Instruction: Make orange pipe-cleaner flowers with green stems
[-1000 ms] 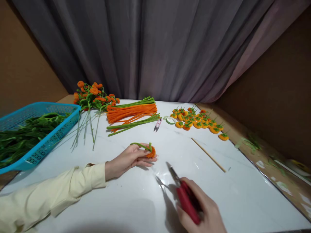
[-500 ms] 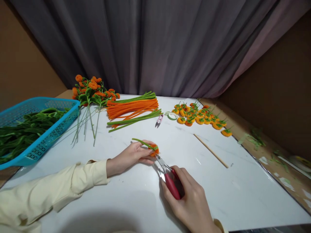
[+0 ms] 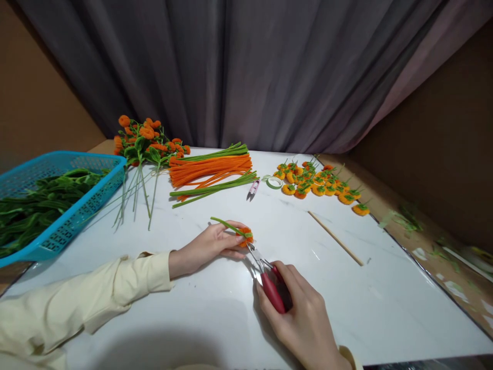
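My left hand (image 3: 213, 246) pinches a small orange pipe-cleaner flower (image 3: 245, 237) above the table. A green pipe-cleaner strip (image 3: 227, 224) lies across the flower and sticks out to the upper left over my fingers. In my right hand (image 3: 304, 308) are red-handled pliers (image 3: 272, 293), my fingers wrapped round the grips. The metal tip of the pliers meets the lower edge of the flower; whether the jaws grip anything is too small to tell.
Orange pipe cleaners (image 3: 210, 169) lie between green ones at the back. A blue basket (image 3: 73, 216) of green leaves stands left, near finished orange flowers (image 3: 146, 132). Thread snips (image 3: 253, 188), a tape roll (image 3: 275, 182), several yellow-orange flower heads (image 3: 318, 189) and a wooden stick (image 3: 335, 238) lie right.
The view has shifted very slightly. Both hands keep their hold, with the pliers' tip still at the flower's lower edge.
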The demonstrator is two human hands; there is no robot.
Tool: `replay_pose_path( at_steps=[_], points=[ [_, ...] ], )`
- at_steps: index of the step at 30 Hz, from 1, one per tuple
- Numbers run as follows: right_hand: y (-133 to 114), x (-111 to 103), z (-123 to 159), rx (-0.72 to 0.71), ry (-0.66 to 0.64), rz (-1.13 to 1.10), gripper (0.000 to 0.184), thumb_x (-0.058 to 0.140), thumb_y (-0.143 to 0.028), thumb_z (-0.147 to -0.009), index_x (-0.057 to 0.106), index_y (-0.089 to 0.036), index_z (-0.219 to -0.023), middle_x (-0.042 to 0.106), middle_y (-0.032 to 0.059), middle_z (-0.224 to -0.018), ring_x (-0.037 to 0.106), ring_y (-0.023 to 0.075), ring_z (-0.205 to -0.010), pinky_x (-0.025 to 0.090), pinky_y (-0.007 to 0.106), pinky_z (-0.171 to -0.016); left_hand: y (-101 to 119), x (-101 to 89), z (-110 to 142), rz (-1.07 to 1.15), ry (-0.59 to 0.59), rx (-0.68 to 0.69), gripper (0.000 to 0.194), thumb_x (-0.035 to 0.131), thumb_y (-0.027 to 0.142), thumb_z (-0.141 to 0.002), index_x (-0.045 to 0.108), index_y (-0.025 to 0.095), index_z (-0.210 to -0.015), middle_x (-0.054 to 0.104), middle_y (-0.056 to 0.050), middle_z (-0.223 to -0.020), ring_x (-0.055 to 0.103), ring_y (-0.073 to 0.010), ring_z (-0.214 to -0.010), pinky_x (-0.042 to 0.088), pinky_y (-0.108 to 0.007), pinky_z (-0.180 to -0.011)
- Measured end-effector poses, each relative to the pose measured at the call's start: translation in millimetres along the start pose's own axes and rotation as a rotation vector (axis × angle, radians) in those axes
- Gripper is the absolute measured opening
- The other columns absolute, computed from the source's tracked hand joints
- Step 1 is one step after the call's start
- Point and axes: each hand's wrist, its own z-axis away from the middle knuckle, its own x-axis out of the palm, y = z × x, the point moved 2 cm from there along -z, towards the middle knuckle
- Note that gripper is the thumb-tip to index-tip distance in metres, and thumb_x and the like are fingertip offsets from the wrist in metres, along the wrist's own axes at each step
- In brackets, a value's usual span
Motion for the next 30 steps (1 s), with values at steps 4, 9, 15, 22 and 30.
replay_pose_path(
  at_steps=[4,9,15,22,30],
  points=[
    [-1,-1,-1,-0.001,-0.002,-0.006,0.02,0.05,-0.028,-0.084,0.052,-0.015,-0.1,0.056,0.004,-0.074,0.054,0.0159,-0.062,0.045,0.026,-0.055,0,1.0,2,0.002,-0.001,-0.006,0.044,0.068,0.032,-0.076,0.051,0.012,-0.111,0.066,-0.015,-0.104,0.065,-0.0197,-0.091,0.052,-0.029,-0.078],
    [-1,-2,-2,0.009,-0.023,-0.008,0.017,0.049,-0.028,-0.084,0.053,-0.016,-0.096,0.056,0.0032,-0.072,0.054,0.0152,-0.06,0.045,0.025,-0.054,2,1.8,2,0.031,-0.009,-0.011,0.043,0.068,0.032,-0.076,0.051,0.012,-0.111,0.066,-0.015,-0.106,0.065,-0.0208,-0.094,0.052,-0.032,-0.08],
    [0,-1,-1,0.007,-0.025,0.013,0.018,0.047,-0.025,-0.082,0.053,-0.016,-0.097,0.057,0.0041,-0.074,0.056,0.0157,-0.062,0.045,0.025,-0.055,1,2.8,2,0.066,-0.011,0.001,0.039,0.067,0.028,-0.078,0.051,0.014,-0.11,0.065,-0.014,-0.107,0.064,-0.0216,-0.097,0.052,-0.034,-0.082],
    [0,-1,-1,0.038,0.003,0.064,0.02,0.045,-0.02,-0.075,0.052,-0.016,-0.093,0.056,0.0016,-0.068,0.055,0.0142,-0.056,0.045,0.024,-0.05,-2,8.1,9,0.097,0.014,0.017,0.035,0.066,0.026,-0.078,0.051,0.015,-0.109,0.066,-0.012,-0.103,0.065,-0.0218,-0.096,0.053,-0.035,-0.084],
    [-1,-3,-5,0.024,0.039,0.17,0.015,0.043,-0.024,-0.078,0.05,-0.017,-0.09,0.056,0.002,-0.066,0.054,0.0151,-0.054,0.042,0.024,-0.049,1,18.4,13,0.051,0.076,0.07,0.035,0.064,0.029,-0.08,0.051,0.016,-0.109,0.068,-0.01,-0.1,0.067,-0.0185,-0.087,0.051,-0.036,-0.087]
  ],
)
